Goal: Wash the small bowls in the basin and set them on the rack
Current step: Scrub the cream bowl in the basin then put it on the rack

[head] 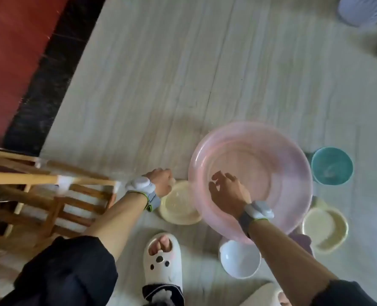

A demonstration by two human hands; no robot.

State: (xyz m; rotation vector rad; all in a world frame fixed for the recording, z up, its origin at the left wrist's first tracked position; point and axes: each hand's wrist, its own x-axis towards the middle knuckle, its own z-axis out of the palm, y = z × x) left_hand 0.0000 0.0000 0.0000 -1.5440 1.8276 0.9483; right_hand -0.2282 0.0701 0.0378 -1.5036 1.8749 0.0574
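Your left hand [161, 181] sits at the far rim of the cream bowl [179, 206], which touches the pink basin [271, 138]; blur hides the grip. Your right hand [227, 191] hovers over the basin, fingers loose and empty. The wooden rack [50, 180] stands left.

Beyond the basin [260, 155] the floor [183, 74] lies open. Its other sides are crowded: a cream bowl [178, 208] just left, a teal bowl [331, 165] and second cream bowl [324, 228] right, and a white bowl [239, 259] in front. The rack [50, 195] stands further left.

Home floor: pale wood-look boards [161, 74], animal slippers [162, 261], plastic basin [293, 151] w/ bowls [240, 261]
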